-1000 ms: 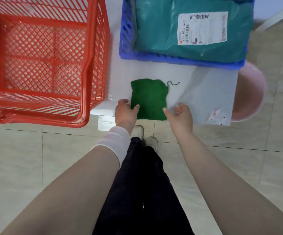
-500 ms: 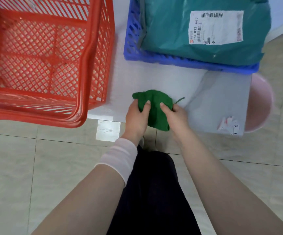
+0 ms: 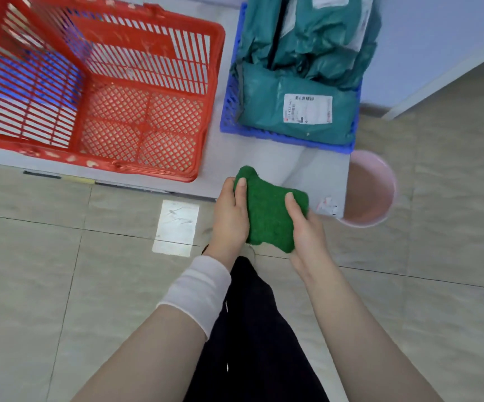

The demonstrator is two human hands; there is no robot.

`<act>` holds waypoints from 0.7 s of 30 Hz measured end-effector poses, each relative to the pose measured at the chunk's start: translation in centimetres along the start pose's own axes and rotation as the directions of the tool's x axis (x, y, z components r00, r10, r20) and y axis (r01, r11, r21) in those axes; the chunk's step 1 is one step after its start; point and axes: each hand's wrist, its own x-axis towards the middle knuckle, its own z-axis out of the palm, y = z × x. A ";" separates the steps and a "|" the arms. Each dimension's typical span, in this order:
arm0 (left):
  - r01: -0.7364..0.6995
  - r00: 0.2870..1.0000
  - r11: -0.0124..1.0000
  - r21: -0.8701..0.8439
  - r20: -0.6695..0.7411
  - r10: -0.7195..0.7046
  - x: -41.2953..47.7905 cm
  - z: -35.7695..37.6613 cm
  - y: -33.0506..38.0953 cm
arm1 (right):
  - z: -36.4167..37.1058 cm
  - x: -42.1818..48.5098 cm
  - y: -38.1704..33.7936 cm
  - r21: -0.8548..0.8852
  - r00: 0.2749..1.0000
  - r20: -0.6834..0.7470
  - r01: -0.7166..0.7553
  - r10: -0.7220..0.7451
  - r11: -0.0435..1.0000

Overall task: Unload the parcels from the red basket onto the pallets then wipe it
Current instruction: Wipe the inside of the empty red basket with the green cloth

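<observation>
The left hand (image 3: 230, 217) and right hand (image 3: 304, 232) both grip the cloth (image 3: 266, 219) between them, thumbs curled over its top, just past the platform's (image 3: 264, 158) near edge. The basket (image 3: 136, 36) stands on the platform to the left. Parcels (image 3: 269, 111) lie on the pallet (image 3: 278, 138) beyond.

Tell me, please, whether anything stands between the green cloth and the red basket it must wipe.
Nothing visible does. The left hand and right hand hold the cloth just right of the basket; its top is open and no parcels show inside.
</observation>
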 end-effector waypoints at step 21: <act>-0.195 0.981 0.974 -0.112 -0.038 0.192 -2.1 -26.2 2.4 | 21.2 -11.9 6.6 0.422 0.933 0.307 -0.308 0.185 0.853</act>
